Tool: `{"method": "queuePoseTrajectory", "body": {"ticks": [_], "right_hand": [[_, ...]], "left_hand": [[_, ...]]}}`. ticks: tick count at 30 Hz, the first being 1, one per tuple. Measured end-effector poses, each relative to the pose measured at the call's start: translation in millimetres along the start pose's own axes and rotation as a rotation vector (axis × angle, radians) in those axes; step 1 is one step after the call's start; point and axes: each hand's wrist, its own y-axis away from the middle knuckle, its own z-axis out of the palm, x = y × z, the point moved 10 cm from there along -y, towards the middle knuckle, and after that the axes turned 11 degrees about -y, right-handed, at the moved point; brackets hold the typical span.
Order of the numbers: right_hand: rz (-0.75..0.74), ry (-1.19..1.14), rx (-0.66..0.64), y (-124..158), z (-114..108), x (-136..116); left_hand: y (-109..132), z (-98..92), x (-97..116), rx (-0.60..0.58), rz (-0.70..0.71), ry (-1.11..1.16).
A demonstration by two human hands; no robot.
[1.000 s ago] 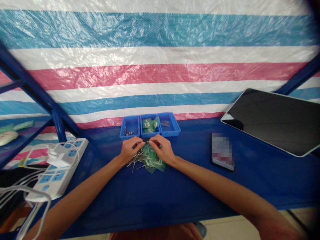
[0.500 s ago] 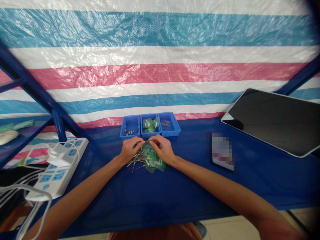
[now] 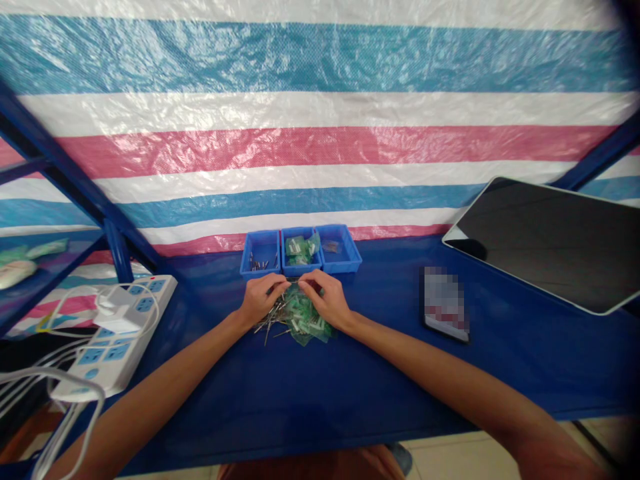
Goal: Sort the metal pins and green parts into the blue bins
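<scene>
My left hand and my right hand meet fingertip to fingertip over a heap of small green plastic parts and thin metal pins on the blue table. Both hands are closed in a pinch on a tiny piece between them that I cannot make out. Just behind the hands stand three small blue trays: the left one holds pins, the middle one green parts, the right one something small.
A dark phone lies right of the hands, and a large tablet leans at the far right. A white power strip with plugs and cables sits at the left edge. A striped tarp hangs behind; blue frame bars stand left.
</scene>
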Motion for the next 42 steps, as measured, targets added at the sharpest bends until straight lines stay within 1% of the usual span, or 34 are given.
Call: {"method": "queuePoseTrajectory", "body": {"ticks": [7,11,18,22,28,42], "right_hand": [[-0.013,0.005,-0.016,-0.1,2.2,-0.9],[-0.03,0.024,-0.024,-0.2,2.5,-3.4],[-0.037,0.015,-0.02,-0.2,1.8,-4.8],[-0.033,0.015,-0.016,-0.4,1.4,-4.1],[-0.035,0.012,-0.012,-0.8,1.1,-3.6],[-0.037,0.023,-0.023,-0.9,1.8,-5.0]], "left_hand": [[3.1,1.4,-3.3,0.006,-0.003,-0.001],[1.3,-0.3,-0.8,-0.016,-0.005,0.017],[-2.1,-4.7,3.1,0.0,-0.018,0.049],[-0.6,-4.8,1.8,0.022,-0.013,0.026],[-0.2,-3.1,1.1,0.015,-0.001,-0.01],[-1.5,-5.2,4.0,0.024,0.002,-0.003]]}}
